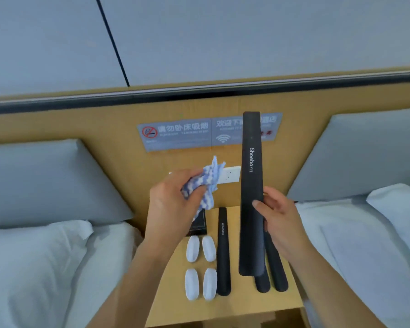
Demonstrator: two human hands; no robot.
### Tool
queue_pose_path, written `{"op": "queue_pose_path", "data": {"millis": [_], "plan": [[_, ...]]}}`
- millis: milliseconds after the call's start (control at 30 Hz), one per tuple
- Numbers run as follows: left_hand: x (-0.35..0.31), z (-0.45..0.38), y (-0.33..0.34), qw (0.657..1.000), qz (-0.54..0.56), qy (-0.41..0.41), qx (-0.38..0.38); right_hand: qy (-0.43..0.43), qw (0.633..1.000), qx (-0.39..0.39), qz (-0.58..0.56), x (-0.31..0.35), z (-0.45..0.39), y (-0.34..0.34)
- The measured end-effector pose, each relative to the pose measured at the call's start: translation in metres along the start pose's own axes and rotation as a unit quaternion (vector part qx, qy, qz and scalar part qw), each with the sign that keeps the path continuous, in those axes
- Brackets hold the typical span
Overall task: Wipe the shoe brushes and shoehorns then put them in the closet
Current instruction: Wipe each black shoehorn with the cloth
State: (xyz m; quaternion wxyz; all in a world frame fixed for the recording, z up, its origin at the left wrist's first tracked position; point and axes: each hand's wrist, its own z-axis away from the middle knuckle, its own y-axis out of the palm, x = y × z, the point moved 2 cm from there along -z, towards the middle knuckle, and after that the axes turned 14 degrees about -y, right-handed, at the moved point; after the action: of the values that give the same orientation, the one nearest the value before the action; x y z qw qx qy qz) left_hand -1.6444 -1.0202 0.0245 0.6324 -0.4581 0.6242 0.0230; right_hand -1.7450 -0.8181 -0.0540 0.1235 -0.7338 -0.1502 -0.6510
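My right hand [276, 216] grips a long black shoehorn [251, 176] marked "Shoehorn" and holds it upright above the wooden nightstand [291, 301]. A bunched blue-and-white cloth [205, 185] is clutched in my left hand [173, 202], a short way left of the shoehorn and apart from it. On the nightstand lie three more black shoehorns: one [223, 252] to the left of the raised one, two [279, 278] partly hidden behind it. Several white oval shoe brushes [201, 263] lie in two rows at the left of the nightstand.
A small black box [199, 224] sits at the back of the nightstand, partly behind my left hand. Beds with white pillows [33, 256] flank the nightstand on both sides. The wooden headboard wall carries a grey sign [180, 134] and a white socket [230, 175].
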Motion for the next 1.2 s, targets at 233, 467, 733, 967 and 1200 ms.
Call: {"op": "queue_pose_path", "data": {"millis": [233, 467, 733, 967, 1200], "plan": [[-0.111, -0.044, -0.065, 0.973, -0.045, 0.193, -0.117, -0.111, 0.992, 0.054, -0.030, 0.095, -0.028, 0.035], [-0.201, -0.084, -0.115, 0.928, -0.104, 0.293, -0.207, -0.190, 0.977, 0.086, -0.038, 0.155, -0.039, 0.065], [-0.237, -0.098, -0.132, 0.886, -0.200, 0.301, -0.291, -0.238, 0.967, 0.082, -0.041, 0.182, -0.041, 0.083], [-0.212, -0.076, -0.104, 0.880, -0.259, 0.324, -0.230, -0.249, 0.960, 0.084, -0.100, 0.195, -0.047, 0.088], [-0.177, -0.037, -0.076, 0.895, -0.248, 0.353, -0.118, -0.231, 0.962, 0.068, -0.129, 0.189, -0.051, 0.075]]}}
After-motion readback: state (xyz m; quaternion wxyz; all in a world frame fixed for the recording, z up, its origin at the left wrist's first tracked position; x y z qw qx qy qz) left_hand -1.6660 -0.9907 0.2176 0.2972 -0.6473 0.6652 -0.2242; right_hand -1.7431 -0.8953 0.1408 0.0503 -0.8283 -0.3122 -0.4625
